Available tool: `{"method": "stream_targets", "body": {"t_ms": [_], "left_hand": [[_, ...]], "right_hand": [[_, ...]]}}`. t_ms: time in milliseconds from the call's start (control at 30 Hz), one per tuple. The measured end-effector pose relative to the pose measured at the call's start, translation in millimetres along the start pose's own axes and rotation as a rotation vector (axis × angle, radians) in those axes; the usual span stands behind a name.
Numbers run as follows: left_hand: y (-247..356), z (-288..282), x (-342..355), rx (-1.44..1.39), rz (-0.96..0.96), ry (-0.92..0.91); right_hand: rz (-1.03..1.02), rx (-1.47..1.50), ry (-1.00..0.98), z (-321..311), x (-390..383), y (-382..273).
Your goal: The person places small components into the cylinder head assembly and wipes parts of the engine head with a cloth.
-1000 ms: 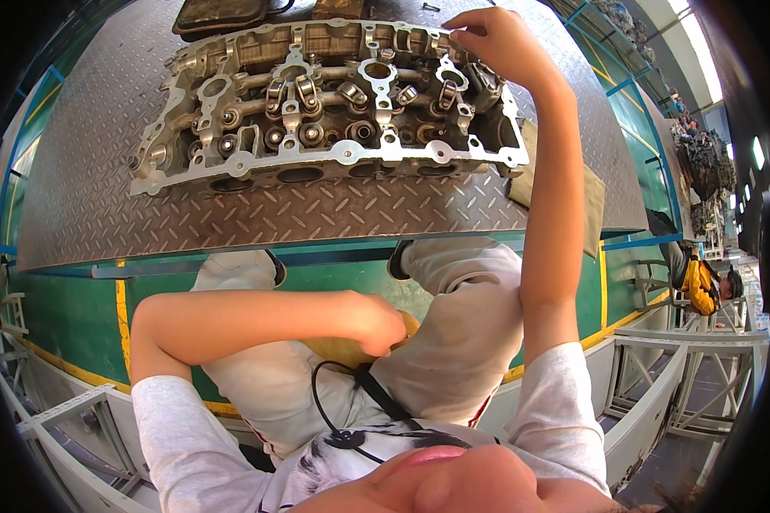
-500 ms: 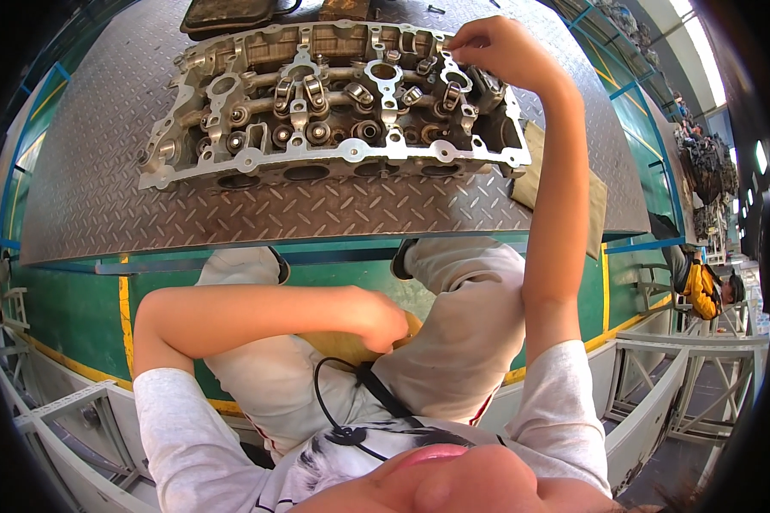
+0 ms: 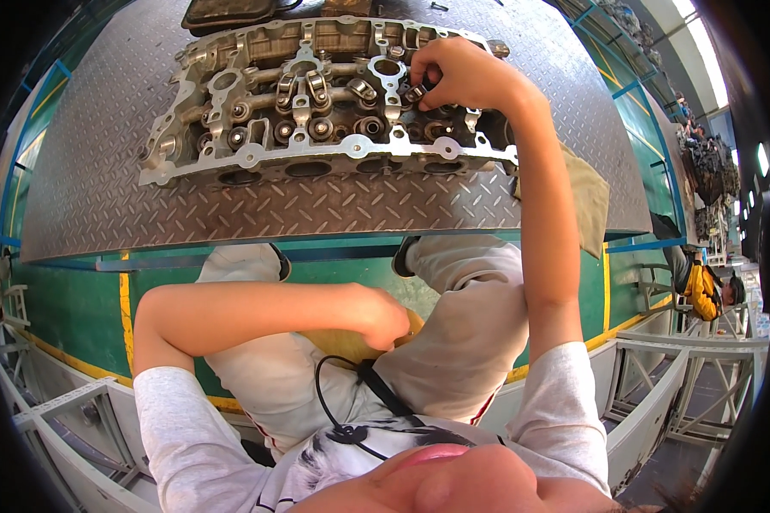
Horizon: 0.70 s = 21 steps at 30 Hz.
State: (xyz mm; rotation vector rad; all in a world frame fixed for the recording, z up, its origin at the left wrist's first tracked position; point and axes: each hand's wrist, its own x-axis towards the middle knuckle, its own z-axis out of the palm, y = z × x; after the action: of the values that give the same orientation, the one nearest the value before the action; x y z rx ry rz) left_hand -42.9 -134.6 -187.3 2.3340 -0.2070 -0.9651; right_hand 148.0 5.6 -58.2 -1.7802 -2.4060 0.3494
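Note:
A metal cylinder head [image 3: 248,156] with rows of valves and roller rocker arms lies on the patterned steel tabletop. My right hand [image 3: 470,75] reaches over its right half, fingers curled, with thumb and fingertips closed around a small roller rocker arm [image 3: 416,93]. Whether that rocker arm is lifted from its seat I cannot tell. Other rocker arms [image 3: 316,87] stand near the middle of the head. Down at my lap, my left hand [image 3: 383,318] rests bent over a yellowish piece [image 3: 338,344] between my thighs; its fingertips are hidden.
The steel tabletop [image 3: 103,162] has its near edge just before my knees. An olive cloth [image 3: 583,205] hangs over that edge at right. A dark tray-like part [image 3: 227,12] and a brown block [image 3: 346,8] sit at the back. Farther right is a person in yellow [image 3: 702,291].
My right hand has moved left and nearer, from the head's far right corner to the rocker arm, and closed on it. The left hand stays in place.

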Motion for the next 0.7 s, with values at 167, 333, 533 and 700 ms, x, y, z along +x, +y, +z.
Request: {"method": "stream_targets", "body": {"t_ms": [167, 333, 533, 700], "left_hand": [[-0.2, -0.8, 0.9, 0.002, -0.005, -0.006], [-0.8, -0.5, 2.0, 0.009, 0.004, -0.002], [1.3, -3.4, -1.2, 0.004, -0.003, -0.007], [1.1, -3.9, -0.9, -0.008, -0.019, -0.018]], "right_hand": [[-0.069, 0.042, 0.005, -4.8, -2.4, 3.3], [-0.073, 0.042, 0.037, -13.3, -11.1, -6.1], [0.074, -0.025, -0.048, -14.7, -17.9, -14.8], [0.107, 0.020, -0.081, -13.6, -17.5, -10.6]]}}
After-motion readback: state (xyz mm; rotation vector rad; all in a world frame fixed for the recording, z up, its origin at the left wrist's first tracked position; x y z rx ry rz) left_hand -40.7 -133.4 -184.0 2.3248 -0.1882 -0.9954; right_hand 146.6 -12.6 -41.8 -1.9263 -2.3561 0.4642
